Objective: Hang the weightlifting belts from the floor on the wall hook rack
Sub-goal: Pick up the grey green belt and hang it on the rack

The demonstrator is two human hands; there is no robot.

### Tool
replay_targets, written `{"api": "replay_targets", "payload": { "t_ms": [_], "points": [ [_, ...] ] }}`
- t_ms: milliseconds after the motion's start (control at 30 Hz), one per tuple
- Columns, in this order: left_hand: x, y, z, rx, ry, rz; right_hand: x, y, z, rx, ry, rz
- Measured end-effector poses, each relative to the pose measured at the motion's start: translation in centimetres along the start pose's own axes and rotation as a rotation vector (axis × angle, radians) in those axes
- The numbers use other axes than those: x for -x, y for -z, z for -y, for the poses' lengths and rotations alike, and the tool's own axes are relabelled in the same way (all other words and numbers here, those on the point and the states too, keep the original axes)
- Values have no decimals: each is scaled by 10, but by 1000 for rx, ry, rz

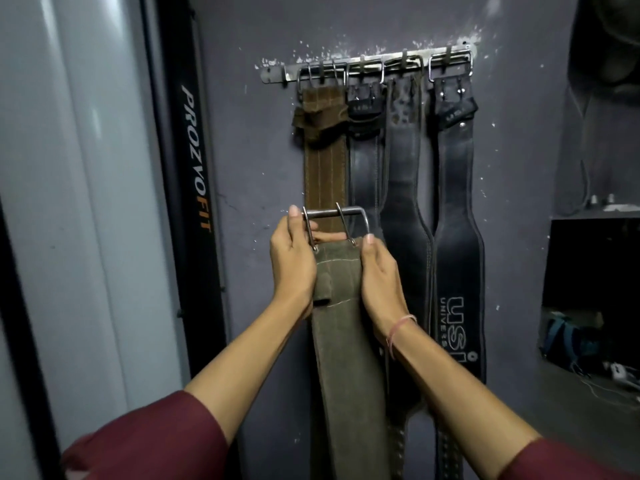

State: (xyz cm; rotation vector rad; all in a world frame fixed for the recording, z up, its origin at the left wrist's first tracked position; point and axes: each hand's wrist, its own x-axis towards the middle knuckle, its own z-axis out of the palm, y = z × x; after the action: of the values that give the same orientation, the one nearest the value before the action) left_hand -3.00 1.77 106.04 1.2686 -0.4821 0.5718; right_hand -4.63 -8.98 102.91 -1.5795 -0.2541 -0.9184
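I hold an olive-green suede belt point(341, 341) upright in front of the wall, its steel buckle point(334, 221) at the top. My left hand point(292, 261) grips the belt's left edge just below the buckle. My right hand point(379, 275) grips the right edge. The buckle is well below the metal hook rack point(367, 64) on the grey wall. On the rack hang a brown belt point(323, 161) at the left and three black belts point(401, 188) to its right, one printed "USI" point(457, 271). The held belt's lower end runs out of view.
A black "PROZVOFIT" machine upright point(194, 188) stands left of the rack, beside a pale curved panel point(69, 202). At the right, a dark wall niche point(592, 289) holds a blue bag and cables. A small ledge point(602, 209) sits above it.
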Motion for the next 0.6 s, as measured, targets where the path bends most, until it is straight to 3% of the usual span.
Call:
{"api": "replay_targets", "payload": {
  "t_ms": [167, 300, 500, 600],
  "points": [
    [-65, 11, 7, -79, -71, -107, -50, -32, 12, 122, 117, -4],
    [-122, 9, 1, -41, -134, -166, -100, -63, 21, 179, 213, -109],
    [-228, -2, -30, -71, -397, -141, -198, -100, 56, 205, 387, -248],
    [-279, -13, -45, -174, -513, -197, -249, -114, 71, 278, 390, -330]
  ]
}}
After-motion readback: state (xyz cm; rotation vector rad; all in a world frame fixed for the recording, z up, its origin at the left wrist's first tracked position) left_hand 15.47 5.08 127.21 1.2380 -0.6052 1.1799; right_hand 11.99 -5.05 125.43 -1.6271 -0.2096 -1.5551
